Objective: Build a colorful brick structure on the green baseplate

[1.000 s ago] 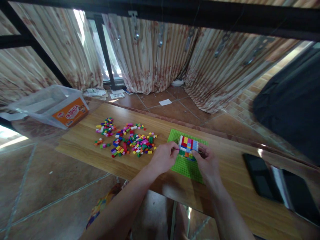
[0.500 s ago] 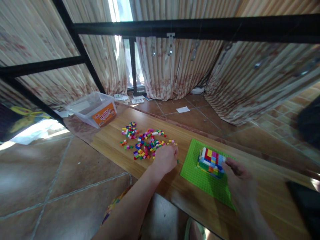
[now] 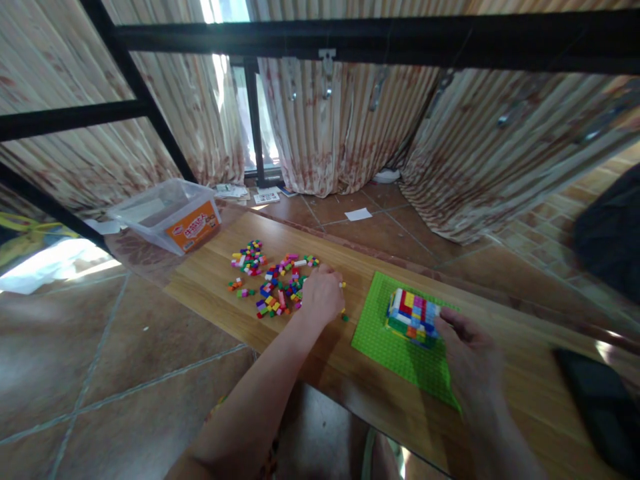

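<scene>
My left hand (image 3: 324, 292) is over the right side of a pile of loose toy bricks (image 3: 273, 303), its fingers curled down. Whatever lies between the fingertips is hidden by the hand. A block-shaped toy brick model (image 3: 411, 312) with rows of white, red, yellow, pink and blue bricks on top and green sides rests on a green baseplate (image 3: 387, 353). At the model's right end, my right hand (image 3: 470, 347) has its thumb and fingers closed on the edge. Part of that end is covered by the fingers.
A clear plastic tub (image 3: 165, 217) with an orange label stands past the left end of the wooden table (image 3: 320, 363). A dark tablet-like object (image 3: 600, 400) lies at the right. Papers (image 3: 359, 214) are on the tiled floor beyond, before long curtains.
My left hand has left the model and moved left to the loose bricks, shifting farther back over them. My right hand has stayed at the model's right end. The view has swung left.
</scene>
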A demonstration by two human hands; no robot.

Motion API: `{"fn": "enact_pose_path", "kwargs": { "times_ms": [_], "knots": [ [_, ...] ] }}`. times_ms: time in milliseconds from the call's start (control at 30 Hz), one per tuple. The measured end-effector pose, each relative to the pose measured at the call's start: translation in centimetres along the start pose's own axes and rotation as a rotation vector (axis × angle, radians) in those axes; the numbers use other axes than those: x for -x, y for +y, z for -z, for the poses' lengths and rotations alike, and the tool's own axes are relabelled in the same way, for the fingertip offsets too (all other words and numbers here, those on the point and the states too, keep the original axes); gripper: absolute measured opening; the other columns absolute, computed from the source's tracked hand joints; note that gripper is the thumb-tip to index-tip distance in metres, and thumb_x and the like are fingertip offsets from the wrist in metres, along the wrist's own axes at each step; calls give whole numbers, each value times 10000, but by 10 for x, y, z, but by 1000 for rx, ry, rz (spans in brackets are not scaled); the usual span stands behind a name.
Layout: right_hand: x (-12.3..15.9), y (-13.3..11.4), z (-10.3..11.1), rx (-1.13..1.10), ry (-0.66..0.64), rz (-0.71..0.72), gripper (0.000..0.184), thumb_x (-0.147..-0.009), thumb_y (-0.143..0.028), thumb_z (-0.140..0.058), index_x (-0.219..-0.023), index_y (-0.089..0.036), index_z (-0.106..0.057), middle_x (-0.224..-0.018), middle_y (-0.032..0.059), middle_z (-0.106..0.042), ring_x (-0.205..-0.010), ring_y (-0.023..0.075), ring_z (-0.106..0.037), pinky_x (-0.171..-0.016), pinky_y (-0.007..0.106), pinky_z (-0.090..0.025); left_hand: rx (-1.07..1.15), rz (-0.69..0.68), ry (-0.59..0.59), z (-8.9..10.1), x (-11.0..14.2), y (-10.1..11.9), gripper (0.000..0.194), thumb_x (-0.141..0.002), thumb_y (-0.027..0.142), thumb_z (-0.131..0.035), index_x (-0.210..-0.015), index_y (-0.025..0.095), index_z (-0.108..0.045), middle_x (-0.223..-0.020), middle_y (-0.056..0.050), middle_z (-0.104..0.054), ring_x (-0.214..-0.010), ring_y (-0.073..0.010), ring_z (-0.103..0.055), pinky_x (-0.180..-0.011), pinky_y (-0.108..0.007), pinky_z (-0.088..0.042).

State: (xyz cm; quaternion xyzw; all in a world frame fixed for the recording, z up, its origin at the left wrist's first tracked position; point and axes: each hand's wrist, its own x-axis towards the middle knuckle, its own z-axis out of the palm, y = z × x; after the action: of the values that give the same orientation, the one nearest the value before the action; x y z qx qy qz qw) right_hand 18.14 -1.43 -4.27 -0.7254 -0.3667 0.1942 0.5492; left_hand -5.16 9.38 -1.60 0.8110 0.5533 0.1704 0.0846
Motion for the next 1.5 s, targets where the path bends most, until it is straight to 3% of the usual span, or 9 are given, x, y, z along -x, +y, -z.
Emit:
{"fn": "enact_pose_path", "kwargs": {
  "times_ms": [167, 300, 467, 633, 767, 1000, 1200, 1333, 1500],
  "knots": [
    [-1, 0, 3, 12, 54, -39, 403, -676, -423, -702, -984, -163, -720, -837, 76, -733, -716, 207, -666, -645, 317, -510, -58, -2, -14, -9, -4, 2, 194, -840, 162, -502, -878, 167, -692, -956, -106, -610, -919, -225, -589, -791, -314, -483],
    [-1, -7, 7, 41, 87, -70, 414, -696, -424, -682, -1008, -154, -712, -845, 78, -731, -711, 212, -660, -650, 336, -507, -11, -7, 20, 0, -8, 1, 192, -847, 155, -490, -861, 163, -681, -928, -104, -628, -910, -229, -600, -810, -329, -475],
    [3, -23, 10, 65, 165, 73, 310, -763, -398, -627, -946, -168, -729, -869, 79, -733, -766, 214, -661, -727, 360, -512, 427, -51, -7, 8, 2, 19, 175, -842, 145, -509, -909, 173, -668, -862, -49, -680, -768, -165, -619, -760, -290, -487],
    [16, -39, 6, -74, -104, 152, 215, -797, -380, -625, -867, -210, -737, -878, 37, -740, -817, 193, -662, -777, 342, -512, 1028, -102, -171, -8, 23, 58, 163, -819, 133, -558, -944, 159, -660, -878, -38, -706, -800, -142, -647, -757, -257, -513],
    [23, -44, 6, -74, -303, 205, 206, -822, -390, -622, -907, -241, -736, -917, 25, -729, -854, 181, -650, -785, 335, -506, 1284, -25, -270, -15, 29, 79, 236, -785, 99, -606, -1015, 149, -596, -863, -42, -709, -782, -139, -670, -737, -258, -535],
    [23, -44, 10, -42, -329, 247, 208, -815, -408, -633, -853, -228, -731, -874, 35, -705, -821, 180, -627, -745, 326, -495, 1253, 17, -295, -12, 29, 89, 276, -777, 117, -648, -1032, 167, -557, -857, -30, -727, -774, -142, -687, -745, -264, -537],
    [15, -35, 21, 2, -253, 222, 165, -796, -370, -654, -817, -216, -711, -832, 23, -688, -777, 170, -613, -718, 309, -470, 1212, -55, -172, -21, 26, 91, 276, -777, 172, -663, -1039, 163, -580, -876, -43, -719, -806, -150, -675, -784, -282, -532],
    [5, -26, 34, 134, -137, 258, 167, -795, -373, -649, -800, -219, -714, -825, 24, -683, -742, 167, -609, -681, 302, -460, 1038, 71, 28, -23, 18, 80, 204, -803, 138, -590, -1005, 144, -617, -905, -62, -701, -821, -150, -657, -786, -285, -525],
    [5, -22, 32, 236, -205, 299, 185, -809, -394, -627, -791, -238, -724, -884, 33, -668, -816, 185, -617, -745, 328, -469, 799, 143, -11, -26, 14, 71, 226, -806, 147, -572, -1021, 139, -640, -953, -81, -699, -811, -169, -654, -779, -311, -530]
  ]
}}
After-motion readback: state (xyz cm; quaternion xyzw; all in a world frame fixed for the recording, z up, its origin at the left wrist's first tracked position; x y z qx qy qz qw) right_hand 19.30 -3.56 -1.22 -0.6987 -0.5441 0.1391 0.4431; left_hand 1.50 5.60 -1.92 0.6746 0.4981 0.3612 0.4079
